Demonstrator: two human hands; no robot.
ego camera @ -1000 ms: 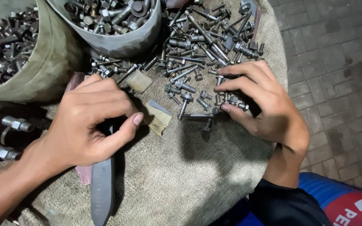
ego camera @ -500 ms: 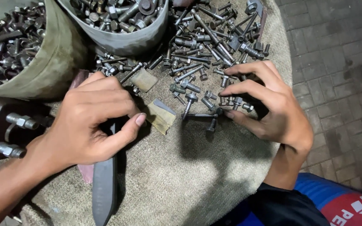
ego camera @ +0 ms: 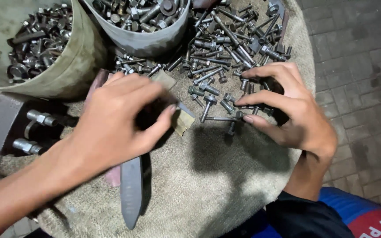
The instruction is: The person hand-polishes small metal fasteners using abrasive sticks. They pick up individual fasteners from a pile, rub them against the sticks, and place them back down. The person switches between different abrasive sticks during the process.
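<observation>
A: What is the right hand [ego camera: 287, 110] doing?

B: Its fingers are bent and spread over the edge of the pile of bolts [ego camera: 225, 53]. The fingertips touch a long thin bolt [ego camera: 219, 118]. They are not shut around it.

A: Which way does that bolt lie?

B: Flat on the cloth-covered top [ego camera: 225, 185], long way going left to right. It sits just left of the right fingertips, between the two hands. The right hand is nearer.

A: And the left hand [ego camera: 120, 119]?

B: It is curled, palm down, near the middle of the top. I cannot tell if it holds anything. A flat metal bar [ego camera: 131, 194] pokes out under it toward the near edge.

A: What else is there?

B: Two tubs of bolts, a tan tub [ego camera: 73, 66] at the far left corner and a grey tub [ego camera: 151, 39] beside it. A metal block [ego camera: 5, 123] sits at the left edge.
</observation>
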